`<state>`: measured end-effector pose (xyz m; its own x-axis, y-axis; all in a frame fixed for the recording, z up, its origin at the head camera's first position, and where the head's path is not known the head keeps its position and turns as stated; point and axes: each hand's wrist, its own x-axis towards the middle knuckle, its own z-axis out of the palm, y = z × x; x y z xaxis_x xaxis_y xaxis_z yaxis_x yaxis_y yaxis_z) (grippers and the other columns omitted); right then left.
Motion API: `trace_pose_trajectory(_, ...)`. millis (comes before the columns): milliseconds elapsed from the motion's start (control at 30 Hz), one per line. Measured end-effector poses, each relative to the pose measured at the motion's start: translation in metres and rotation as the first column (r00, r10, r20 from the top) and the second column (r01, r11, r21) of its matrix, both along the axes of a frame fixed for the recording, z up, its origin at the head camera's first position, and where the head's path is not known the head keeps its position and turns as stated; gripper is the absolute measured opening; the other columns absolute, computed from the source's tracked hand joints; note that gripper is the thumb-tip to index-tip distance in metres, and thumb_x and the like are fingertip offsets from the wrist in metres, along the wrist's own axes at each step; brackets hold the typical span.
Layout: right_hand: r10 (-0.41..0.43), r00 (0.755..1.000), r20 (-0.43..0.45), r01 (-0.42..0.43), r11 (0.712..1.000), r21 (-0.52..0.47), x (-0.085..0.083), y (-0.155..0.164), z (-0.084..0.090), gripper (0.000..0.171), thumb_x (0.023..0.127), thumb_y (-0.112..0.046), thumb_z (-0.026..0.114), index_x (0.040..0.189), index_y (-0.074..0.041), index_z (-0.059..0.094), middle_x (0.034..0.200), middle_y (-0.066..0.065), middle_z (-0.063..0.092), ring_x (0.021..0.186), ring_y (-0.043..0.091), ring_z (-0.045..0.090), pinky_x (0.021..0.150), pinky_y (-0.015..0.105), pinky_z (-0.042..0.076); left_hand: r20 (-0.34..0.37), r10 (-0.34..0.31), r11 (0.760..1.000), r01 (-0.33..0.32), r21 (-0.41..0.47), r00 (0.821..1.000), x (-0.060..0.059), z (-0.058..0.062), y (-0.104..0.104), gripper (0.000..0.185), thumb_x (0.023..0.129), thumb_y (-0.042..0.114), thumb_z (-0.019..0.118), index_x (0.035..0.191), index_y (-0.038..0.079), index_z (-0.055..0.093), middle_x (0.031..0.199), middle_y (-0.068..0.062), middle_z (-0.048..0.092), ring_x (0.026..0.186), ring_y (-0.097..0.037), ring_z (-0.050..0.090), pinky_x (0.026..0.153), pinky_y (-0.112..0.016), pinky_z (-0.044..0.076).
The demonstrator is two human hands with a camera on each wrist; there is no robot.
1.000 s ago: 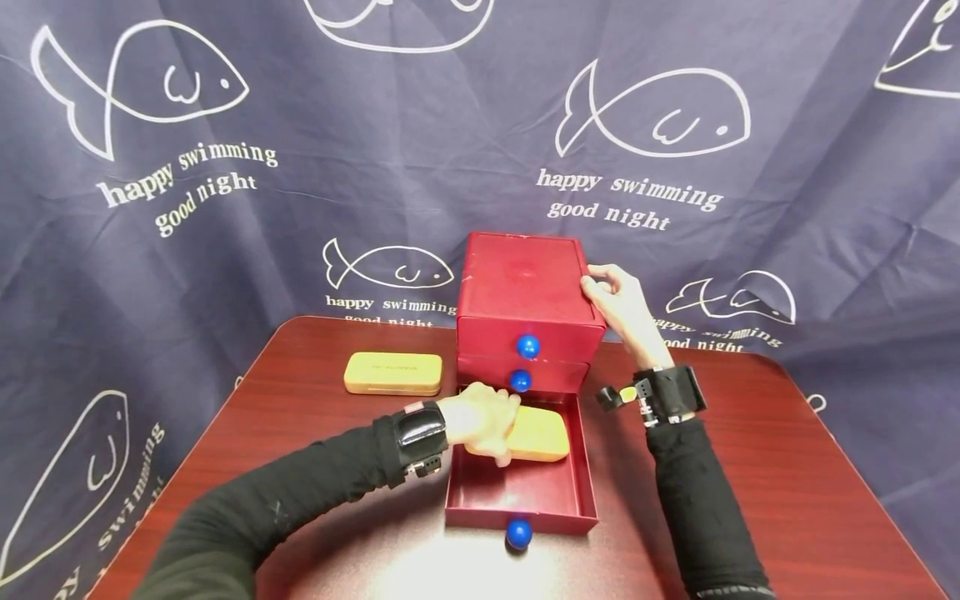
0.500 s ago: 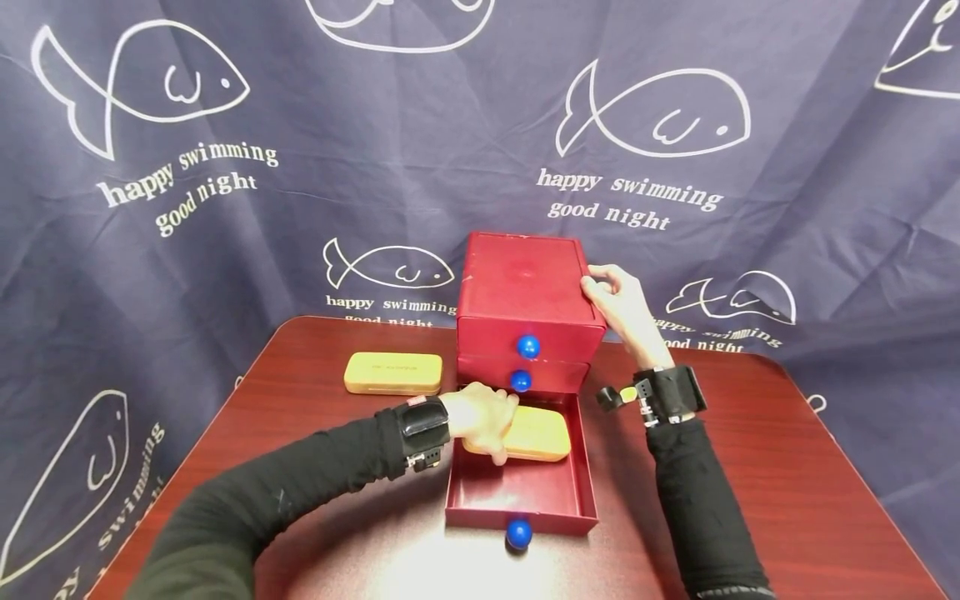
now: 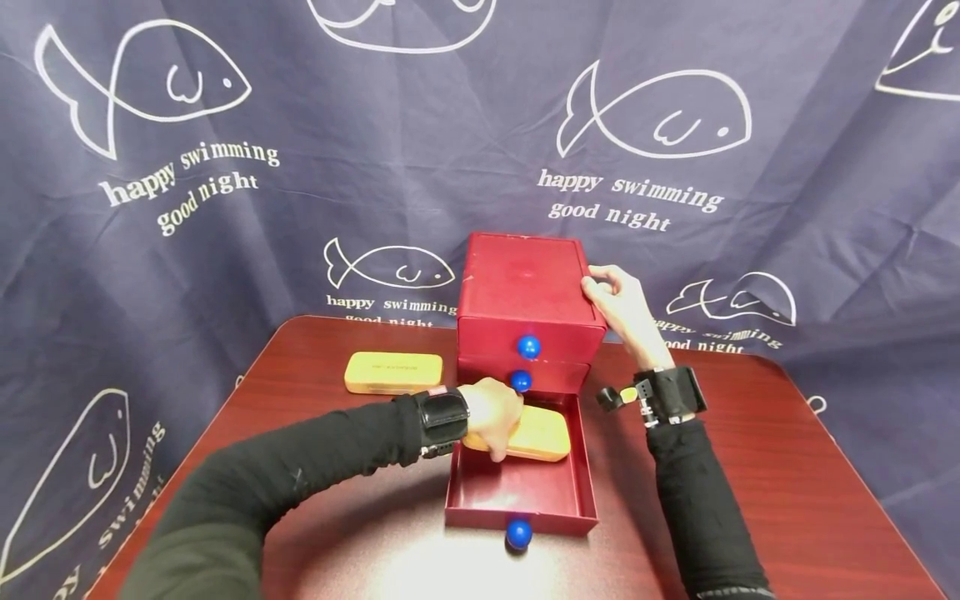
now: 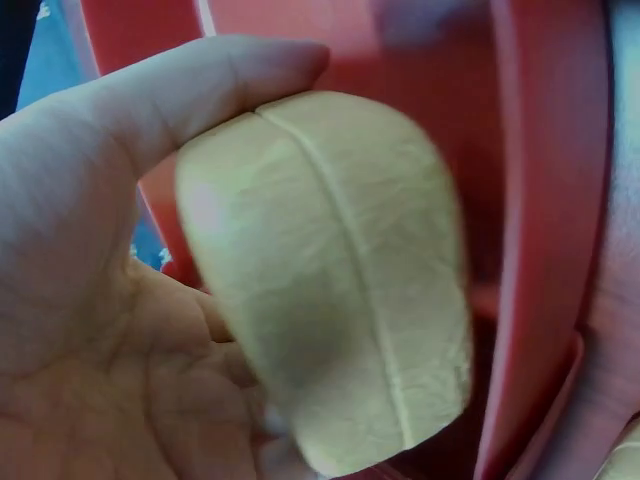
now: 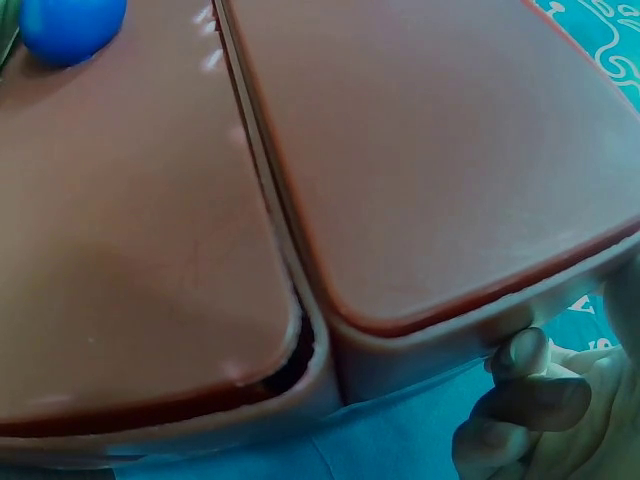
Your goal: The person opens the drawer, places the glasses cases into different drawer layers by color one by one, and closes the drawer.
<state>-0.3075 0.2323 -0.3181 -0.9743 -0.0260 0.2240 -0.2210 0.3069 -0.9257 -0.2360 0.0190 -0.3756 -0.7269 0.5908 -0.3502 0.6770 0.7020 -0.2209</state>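
In the head view my left hand (image 3: 495, 417) grips a yellow glasses case (image 3: 542, 433) inside the pulled-out bottom drawer (image 3: 517, 492). The left wrist view has the rounded end of the case (image 4: 330, 270) with its seam, the thumb along one edge and the fingers on the far side, partly hidden. My right hand (image 3: 618, 300) holds the upper right side of the red drawer cabinet (image 3: 525, 275). In the right wrist view its curled fingers (image 5: 530, 400) lie against the cabinet's side, below the top panel (image 5: 440, 140).
A second yellow case (image 3: 393, 373) lies on the brown table (image 3: 330, 500), left of the cabinet. Blue knobs stick out in front, with the bottom knob (image 3: 518, 533) nearest. A dark blue curtain (image 3: 480, 150) with fish drawings hangs behind the table.
My left wrist has moved a little to the right and farther back over the drawer, while the case has hardly shifted. The right hand and cabinet have kept their places.
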Motion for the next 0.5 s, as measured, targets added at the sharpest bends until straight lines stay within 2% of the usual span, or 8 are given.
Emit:
trace_pose_trajectory(100, -0.005, 1.0, -0.004, 0.005, 1.0, 0.006, -0.0001, -0.0003, 0.0, 0.045, 0.101, -0.019, 0.06, 0.138, 0.005, 0.054, 0.068, -0.017, 0.062, 0.059, -0.001, 0.061, 0.058, 0.015, 0.052, -0.04, -0.051, 0.995, 0.047, -0.083, 0.998, -0.0007, 0.0017, 0.0036, 0.037, 0.069, 0.051, 0.085, 0.076, 0.021, 0.064, 0.08, 0.007, 0.063, 0.068, -0.01, 0.059, 0.064, -0.024, 0.058)
trace_pose_trajectory(200, -0.01, 1.0, -0.009, 0.01, 1.0, 0.011, -0.0008, 0.0, -0.0002, 0.044, 0.101, -0.021, 0.06, 0.137, 0.004, 0.055, 0.069, -0.017, 0.062, 0.059, -0.001, 0.062, 0.058, 0.014, 0.052, -0.059, -0.073, 0.989, 0.064, -0.13, 0.996, -0.0001, 0.0012, 0.0065, 0.036, 0.069, 0.052, 0.084, 0.078, 0.022, 0.066, 0.082, 0.008, 0.063, 0.07, -0.009, 0.061, 0.065, -0.023, 0.059)
trace_pose_trajectory(367, -0.012, 1.0, -0.011, 0.012, 1.0, 0.018, -0.0012, 0.0008, -0.001, 0.044, 0.101, -0.022, 0.06, 0.137, 0.003, 0.056, 0.07, -0.018, 0.063, 0.06, -0.001, 0.062, 0.059, 0.014, 0.053, -0.067, -0.062, 0.99, 0.053, -0.129, 0.996, 0.0016, -0.0036, 0.0082, 0.038, 0.069, 0.054, 0.084, 0.079, 0.021, 0.066, 0.084, 0.007, 0.063, 0.071, -0.009, 0.061, 0.065, -0.023, 0.059)
trace_pose_trajectory(500, -0.011, 1.0, -0.01, 0.011, 1.0, 0.02, -0.001, 0.0005, -0.0015, 0.044, 0.101, -0.021, 0.06, 0.137, 0.003, 0.056, 0.071, -0.018, 0.063, 0.06, -0.001, 0.062, 0.059, 0.014, 0.053, -0.065, -0.036, 0.996, 0.031, -0.083, 0.997, 0.0015, -0.0081, 0.0078, 0.038, 0.069, 0.05, 0.085, 0.081, 0.02, 0.065, 0.085, 0.007, 0.064, 0.072, -0.009, 0.059, 0.066, -0.024, 0.059)
